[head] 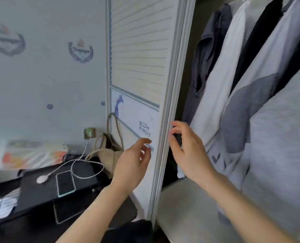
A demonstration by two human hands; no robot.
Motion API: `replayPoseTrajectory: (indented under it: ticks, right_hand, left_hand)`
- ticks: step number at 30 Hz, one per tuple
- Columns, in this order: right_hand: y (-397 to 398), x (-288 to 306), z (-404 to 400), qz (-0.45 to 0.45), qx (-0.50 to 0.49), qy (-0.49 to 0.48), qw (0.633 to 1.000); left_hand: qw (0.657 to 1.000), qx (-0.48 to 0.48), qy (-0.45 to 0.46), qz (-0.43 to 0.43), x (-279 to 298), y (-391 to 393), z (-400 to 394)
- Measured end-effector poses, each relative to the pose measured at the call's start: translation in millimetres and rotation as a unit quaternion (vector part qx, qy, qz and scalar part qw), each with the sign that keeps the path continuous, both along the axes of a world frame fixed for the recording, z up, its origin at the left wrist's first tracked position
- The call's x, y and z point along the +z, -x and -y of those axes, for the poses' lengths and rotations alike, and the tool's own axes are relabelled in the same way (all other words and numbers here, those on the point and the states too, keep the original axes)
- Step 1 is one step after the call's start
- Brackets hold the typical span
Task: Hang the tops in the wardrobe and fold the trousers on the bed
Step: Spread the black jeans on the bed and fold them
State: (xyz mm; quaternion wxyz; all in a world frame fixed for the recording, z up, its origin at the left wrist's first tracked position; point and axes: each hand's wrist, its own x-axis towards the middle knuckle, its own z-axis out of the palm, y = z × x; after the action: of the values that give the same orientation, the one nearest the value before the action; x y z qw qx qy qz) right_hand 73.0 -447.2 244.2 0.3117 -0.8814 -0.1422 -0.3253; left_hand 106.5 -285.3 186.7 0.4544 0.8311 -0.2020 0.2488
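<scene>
2 bare hands are raised at the edge of the wardrobe door (pixel 142 55). The left hand (pixel 131 165) is held just in front of the door's face, its fingers (pixel 144 142) loosely curled and a little apart, with nothing pinched. The right hand (pixel 186 151) is seen on the inner side of the door edge, fingers spread and slightly bent, holding nothing; whether the edge is actually touched cannot be told. The tops (pixel 261 88) are hung in a row inside the open wardrobe, to the right. No trousers and no clear part of the bed can be made out. On the table (pixel 40 193) a phone (pixel 65 183) and a white cable (pixel 86 165) are lain. If the door is slid shut, a hanging hem near the frame could be caught, or fingers nipped at the edge.
</scene>
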Motion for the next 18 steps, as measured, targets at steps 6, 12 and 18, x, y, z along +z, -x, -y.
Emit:
replayPoseTrajectory:
  ticks: [6, 12, 18]
  right_hand:
    - [66, -82, -61, -0.081, 0.177, -0.011, 0.981]
    - [154, -124, -132, -0.16, 0.331, -0.007, 0.93]
    - [230, -152, -192, -0.203, 0.432, 0.013, 0.879]
  left_hand:
    - [0.969, 0.195, 0.066, -0.134, -77, 146, -65]
    - [0.905, 0.364, 0.113, -0.187, -115, 292, -113]
    - [0.851, 0.471, 0.124, -0.199, -137, 396, -147]
